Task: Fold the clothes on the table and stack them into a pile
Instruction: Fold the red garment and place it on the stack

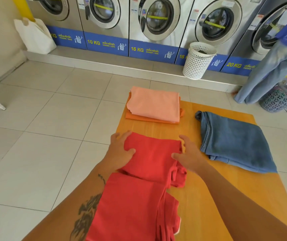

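A red garment point(139, 193) lies lengthwise on the wooden table point(200, 197), its far end folded back toward me. My left hand point(121, 151) grips the left side of that folded end, thumb on top. My right hand point(188, 153) holds the right side of the fold, thumb pressing the cloth. At the table's far edge sits a pile: a folded pink garment point(154, 103) on top of a folded orange one point(139, 117). Folded blue jeans point(234, 143) lie on the right side of the table.
A row of front-loading washing machines point(156, 23) lines the far wall. A white perforated basket point(197, 60) stands before them, and a white bag point(35, 35) leans at the left. A person in jeans point(267, 72) stands at the far right beside a purple laundry basket point(281, 98).
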